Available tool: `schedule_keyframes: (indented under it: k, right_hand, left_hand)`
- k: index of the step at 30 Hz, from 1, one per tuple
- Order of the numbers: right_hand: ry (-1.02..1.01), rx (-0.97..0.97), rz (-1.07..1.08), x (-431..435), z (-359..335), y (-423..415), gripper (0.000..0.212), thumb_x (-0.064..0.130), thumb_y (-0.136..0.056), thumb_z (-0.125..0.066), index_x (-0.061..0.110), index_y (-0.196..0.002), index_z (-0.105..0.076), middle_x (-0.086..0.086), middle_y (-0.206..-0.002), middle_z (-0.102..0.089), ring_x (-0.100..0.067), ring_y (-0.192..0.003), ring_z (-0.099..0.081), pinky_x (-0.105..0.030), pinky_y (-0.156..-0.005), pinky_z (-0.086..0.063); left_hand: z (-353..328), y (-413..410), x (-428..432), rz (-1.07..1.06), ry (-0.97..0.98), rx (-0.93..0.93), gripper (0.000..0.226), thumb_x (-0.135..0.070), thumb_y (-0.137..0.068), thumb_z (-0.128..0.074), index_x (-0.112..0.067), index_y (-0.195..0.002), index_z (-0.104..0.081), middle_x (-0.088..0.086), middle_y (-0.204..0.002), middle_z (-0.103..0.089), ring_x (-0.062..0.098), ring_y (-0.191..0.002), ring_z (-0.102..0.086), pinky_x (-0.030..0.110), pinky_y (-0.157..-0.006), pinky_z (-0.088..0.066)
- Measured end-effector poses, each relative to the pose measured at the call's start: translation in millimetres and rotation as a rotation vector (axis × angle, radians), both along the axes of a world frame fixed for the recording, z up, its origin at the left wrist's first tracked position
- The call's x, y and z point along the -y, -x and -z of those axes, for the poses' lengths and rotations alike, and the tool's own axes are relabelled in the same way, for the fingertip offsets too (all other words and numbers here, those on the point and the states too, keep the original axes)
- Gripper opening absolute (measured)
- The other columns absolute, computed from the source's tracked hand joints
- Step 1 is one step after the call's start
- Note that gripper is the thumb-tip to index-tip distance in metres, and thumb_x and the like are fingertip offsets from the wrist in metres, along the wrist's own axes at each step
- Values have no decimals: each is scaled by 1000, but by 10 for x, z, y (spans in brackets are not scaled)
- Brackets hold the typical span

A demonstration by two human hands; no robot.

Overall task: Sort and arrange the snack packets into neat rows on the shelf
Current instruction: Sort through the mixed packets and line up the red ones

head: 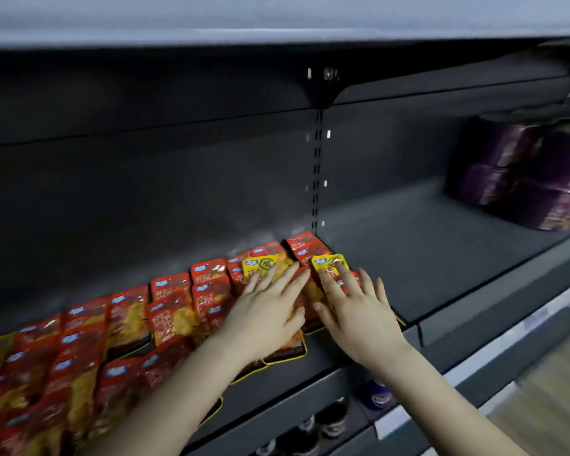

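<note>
While both forearms reach in from the bottom edge, the lower shelf beneath them shows a few dark jars and a blue-labelled pack, both too blurred to read. Above that, the left hand lies flat on the red snack packets, its fingers straight and spread, gripping nothing. Just beside it, the right hand lies flat too, fingers splayed, one fingertip resting on a yellow snack packet; it holds nothing either. The two thumbs lie close together. The red packets lie overlapped in rows on the dark shelf, running from the lower left up to the slotted upright on the back panel. A second yellow packet sits among the rear red ones, at the left hand's fingertips. Far to the right and well apart, purple packs stand stacked at the back of the next bay.
</note>
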State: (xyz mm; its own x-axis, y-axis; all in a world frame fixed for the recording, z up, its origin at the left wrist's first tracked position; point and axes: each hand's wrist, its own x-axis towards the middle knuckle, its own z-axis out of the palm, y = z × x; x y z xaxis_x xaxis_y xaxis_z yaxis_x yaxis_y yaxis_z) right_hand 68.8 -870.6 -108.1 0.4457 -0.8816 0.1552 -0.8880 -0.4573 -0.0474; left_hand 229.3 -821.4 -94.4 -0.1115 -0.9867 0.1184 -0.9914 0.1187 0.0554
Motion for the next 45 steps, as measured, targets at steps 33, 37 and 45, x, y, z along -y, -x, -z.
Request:
schedule_keyframes:
  k: [33, 37, 45]
  right_hand:
    - [-70, 74, -51, 654, 339, 205, 56, 52, -87, -31, 20, -122, -61, -5, -122, -61, -37, -105, -60, -58, -88, -47]
    - [-128, 101, -76, 611, 232, 169, 74, 58, -83, -10, 23, -142, -37, -6, -145, -40, -38, -129, -39, -59, -106, -24]
    - [-102, 115, -126, 577, 46, 119, 80, 61, -73, 7, 33, -148, -4, 2, -156, -9, -33, -142, -12, -55, -114, -4]
  left_hand:
    - [171, 339, 910, -110, -9, -180, 54, -31, -97, -41, -27, -148, -25, -9, -153, -25, 19, -135, -32, 32, -113, -18]
    - [157, 311, 945, -99, 34, -542, 52, -16, -90, -58, -25, -139, -45, -11, -143, -39, 14, -119, -50, 24, -103, -38]
    - [21, 278, 917, -122, 212, -888, 55, 9, -83, -57, -27, -125, -59, -15, -129, -48, 15, -91, -63, 20, -80, -52]
